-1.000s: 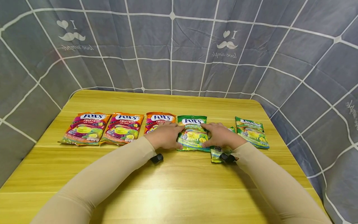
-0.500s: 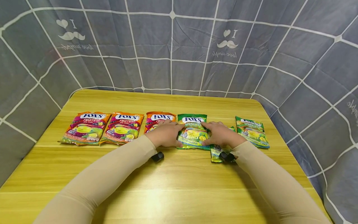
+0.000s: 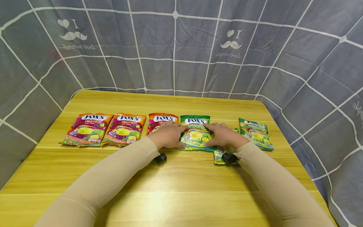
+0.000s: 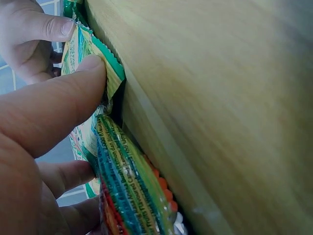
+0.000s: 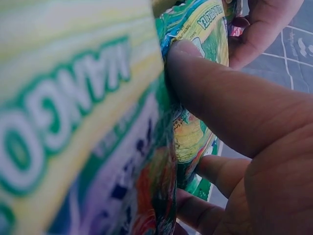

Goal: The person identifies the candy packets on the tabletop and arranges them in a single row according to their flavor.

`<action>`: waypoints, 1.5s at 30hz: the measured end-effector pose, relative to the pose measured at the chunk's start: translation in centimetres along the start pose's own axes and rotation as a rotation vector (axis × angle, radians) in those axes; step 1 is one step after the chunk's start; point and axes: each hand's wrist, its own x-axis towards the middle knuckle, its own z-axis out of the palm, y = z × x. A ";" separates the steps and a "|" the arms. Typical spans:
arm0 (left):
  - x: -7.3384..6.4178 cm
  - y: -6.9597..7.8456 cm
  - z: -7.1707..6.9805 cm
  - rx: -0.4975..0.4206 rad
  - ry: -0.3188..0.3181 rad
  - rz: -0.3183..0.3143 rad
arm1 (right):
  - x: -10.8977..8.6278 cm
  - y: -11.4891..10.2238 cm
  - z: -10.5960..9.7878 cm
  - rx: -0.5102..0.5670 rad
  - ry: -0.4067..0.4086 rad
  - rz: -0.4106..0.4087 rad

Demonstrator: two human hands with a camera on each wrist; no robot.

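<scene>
A green candy bag (image 3: 195, 136), marked FOX'S, lies face up on the table between my two hands. My left hand (image 3: 168, 135) holds its left edge, thumb at the lower corner and fingers farther up. On the opposite edge, my right hand (image 3: 225, 135) grips in the same way, with its thumb (image 5: 210, 88) on the bag's face. An orange candy bag (image 3: 163, 119) is partly hidden by my left hand. Under my right hand and wrist lies another green candy bag (image 3: 219, 155), mostly covered; its mango lettering fills the right wrist view's left side.
Two orange fruit candy bags (image 3: 89, 130) lie side by side at the left of the row. One more green candy bag (image 3: 256, 135) lies tilted at the right end. Behind the wooden table (image 3: 158, 189) hangs a grey checked curtain (image 3: 153, 37).
Between the first frame and the second, the green bag between my hands shifts slightly away from me, toward the curtain. Since then the hands and bags stay almost still.
</scene>
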 end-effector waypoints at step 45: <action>0.3 4.1 0.0 0.066 0.085 0.114 | -2.8 3.1 -1.9 0.093 0.048 -0.063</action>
